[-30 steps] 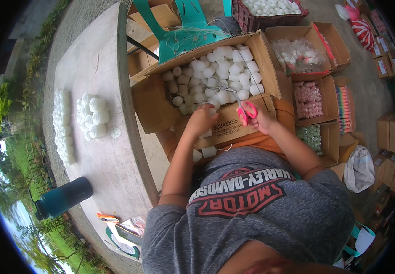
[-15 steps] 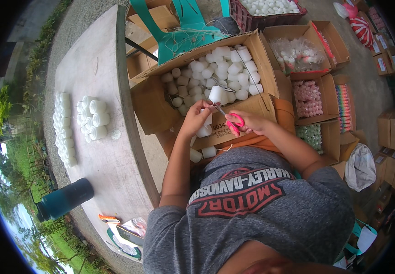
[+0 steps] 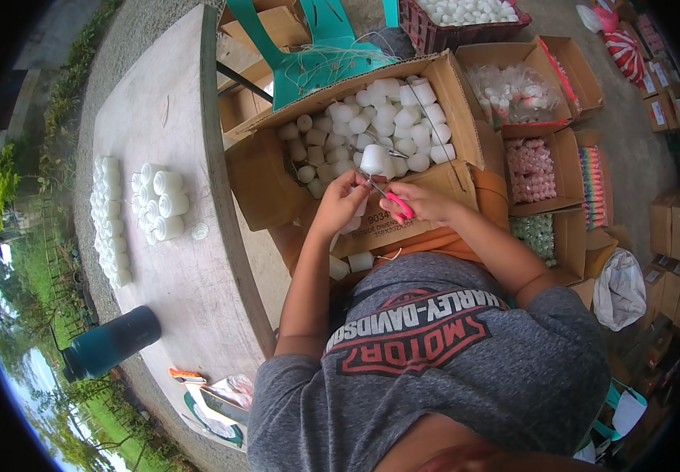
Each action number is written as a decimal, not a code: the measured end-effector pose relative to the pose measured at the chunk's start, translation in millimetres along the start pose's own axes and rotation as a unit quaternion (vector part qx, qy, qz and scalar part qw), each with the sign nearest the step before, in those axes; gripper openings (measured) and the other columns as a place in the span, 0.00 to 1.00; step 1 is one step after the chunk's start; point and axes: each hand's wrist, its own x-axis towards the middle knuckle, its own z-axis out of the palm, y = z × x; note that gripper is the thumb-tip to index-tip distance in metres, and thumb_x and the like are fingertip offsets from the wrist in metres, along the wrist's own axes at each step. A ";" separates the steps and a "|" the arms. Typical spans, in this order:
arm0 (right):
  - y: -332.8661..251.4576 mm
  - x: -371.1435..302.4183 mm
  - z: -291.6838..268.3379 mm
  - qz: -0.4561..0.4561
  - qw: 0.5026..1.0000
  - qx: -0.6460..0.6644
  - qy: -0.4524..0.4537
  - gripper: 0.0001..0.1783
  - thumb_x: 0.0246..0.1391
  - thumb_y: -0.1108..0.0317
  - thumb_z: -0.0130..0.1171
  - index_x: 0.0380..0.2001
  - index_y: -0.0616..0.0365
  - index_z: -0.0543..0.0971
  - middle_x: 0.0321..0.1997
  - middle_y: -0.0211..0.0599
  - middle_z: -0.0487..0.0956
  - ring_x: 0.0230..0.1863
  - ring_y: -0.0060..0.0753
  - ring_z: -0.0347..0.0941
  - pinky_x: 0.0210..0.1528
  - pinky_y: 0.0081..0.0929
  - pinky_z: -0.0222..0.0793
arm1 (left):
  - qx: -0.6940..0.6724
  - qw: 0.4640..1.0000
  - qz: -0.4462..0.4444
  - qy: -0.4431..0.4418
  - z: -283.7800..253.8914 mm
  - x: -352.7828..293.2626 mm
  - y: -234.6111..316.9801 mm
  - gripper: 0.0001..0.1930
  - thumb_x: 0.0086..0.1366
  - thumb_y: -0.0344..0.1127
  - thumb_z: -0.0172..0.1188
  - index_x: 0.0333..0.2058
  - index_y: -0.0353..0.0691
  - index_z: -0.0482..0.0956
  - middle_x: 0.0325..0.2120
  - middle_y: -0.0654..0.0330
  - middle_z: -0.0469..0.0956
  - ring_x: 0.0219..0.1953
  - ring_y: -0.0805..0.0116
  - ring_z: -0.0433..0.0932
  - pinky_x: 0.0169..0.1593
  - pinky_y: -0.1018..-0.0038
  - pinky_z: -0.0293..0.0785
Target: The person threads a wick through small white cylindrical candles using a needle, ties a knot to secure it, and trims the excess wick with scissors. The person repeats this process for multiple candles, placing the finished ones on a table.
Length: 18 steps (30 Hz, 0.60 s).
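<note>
My right hand (image 3: 420, 202) is closed round the pink handles of a pair of scissors (image 3: 399, 206). Their metal blades point up and left, toward the fingertips of my left hand (image 3: 343, 201). Those fingertips are pinched together just below a white candle-like cylinder (image 3: 373, 159); what lies between them is too small to make out. Under my left hand more white cylinders are partly hidden, and another white cylinder (image 3: 361, 261) lies near my lap beside a thin white string (image 3: 390, 255). Beyond my hands stands an open cardboard box (image 3: 466, 118) full of similar cylinders.
On the pale table (image 3: 206, 291) at left are rows of white cylinders (image 3: 108, 220), a smaller group (image 3: 159, 200), a dark teal bottle (image 3: 116, 342) and an orange cutter (image 3: 187, 376). A green chair (image 3: 285, 79) stands behind the box. At right are cartons of pink pieces (image 3: 530, 169).
The scissors' handles have come closer together and turned slightly. The white cylinder above my left fingertips has shifted up a little. Both hands stay in nearly the same place.
</note>
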 end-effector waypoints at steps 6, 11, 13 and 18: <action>-7.8 0.6 3.6 0.054 0.998 -0.011 0.024 0.19 0.55 0.48 0.56 0.36 0.53 0.73 0.24 0.20 0.72 0.20 0.08 0.61 0.18 0.11 0.44 | -0.043 0.999 -0.011 -0.029 -6.4 1.9 -0.3 0.04 0.62 0.31 0.50 0.29 0.38 0.70 0.45 0.51 0.76 0.38 0.74 0.71 0.45 0.78 0.67; -5.4 6.0 2.1 0.046 0.998 0.050 0.014 0.15 0.54 0.58 0.57 0.41 0.55 0.75 0.27 0.16 0.73 0.19 0.06 0.61 0.16 0.10 0.42 | -0.086 0.996 -0.010 -0.015 -7.8 1.2 5.0 0.04 0.61 0.29 0.48 0.27 0.38 0.70 0.45 0.51 0.76 0.38 0.72 0.72 0.46 0.77 0.67; -1.7 10.4 1.7 0.040 0.996 0.083 0.008 0.12 0.54 0.63 0.56 0.40 0.55 0.75 0.27 0.17 0.73 0.19 0.06 0.61 0.15 0.10 0.42 | -0.093 0.996 -0.017 -0.005 -9.9 2.4 4.2 0.04 0.61 0.28 0.48 0.27 0.38 0.70 0.45 0.50 0.76 0.37 0.72 0.72 0.45 0.76 0.68; 11.4 18.9 -0.5 0.017 0.995 0.100 0.019 0.14 0.54 0.59 0.59 0.38 0.57 0.76 0.21 0.19 0.70 0.16 0.07 0.59 0.14 0.10 0.42 | -0.080 0.996 -0.023 0.015 -15.2 1.2 4.4 0.05 0.64 0.30 0.49 0.28 0.39 0.67 0.41 0.55 0.78 0.36 0.76 0.71 0.42 0.80 0.68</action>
